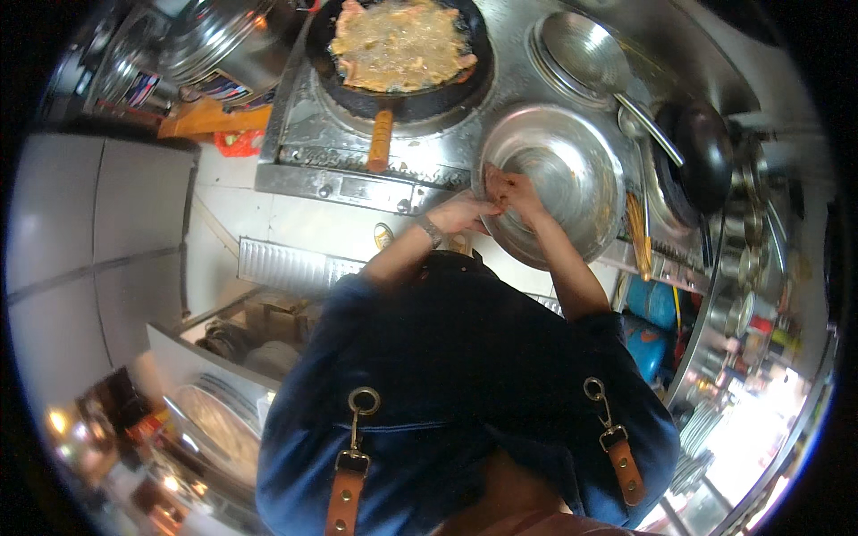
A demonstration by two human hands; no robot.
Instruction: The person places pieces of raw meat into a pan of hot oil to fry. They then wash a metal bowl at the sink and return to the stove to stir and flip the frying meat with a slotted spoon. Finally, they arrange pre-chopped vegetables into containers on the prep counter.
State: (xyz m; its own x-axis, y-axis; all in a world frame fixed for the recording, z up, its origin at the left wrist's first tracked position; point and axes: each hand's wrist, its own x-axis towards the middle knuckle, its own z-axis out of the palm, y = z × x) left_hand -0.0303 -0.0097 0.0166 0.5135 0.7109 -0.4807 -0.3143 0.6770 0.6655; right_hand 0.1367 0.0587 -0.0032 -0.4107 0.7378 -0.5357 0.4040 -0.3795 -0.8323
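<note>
A wide steel bowl [585, 170] stands tilted at the stove's front edge, with smears on its inner wall. My left hand [458, 213] is closed on the bowl's near left rim. Inside that rim, my right hand [517, 193] has its fingers bunched together against the wall, beside the left thumb. Whatever they pinch is too small and blurred to name. Up and to the left, a black frying pan [357, 103] with a wooden handle [382, 141] sits on a burner. A layer of pale meat strips [402, 46] bubbles in oil in it.
Behind the bowl lies a steel strainer [585, 55] with a long handle. A bamboo brush [638, 237] and a dark wok [702, 156] are on the right. Large steel pots [219, 54] stand at the far left. Blue gas cylinders [648, 308] are under the right counter.
</note>
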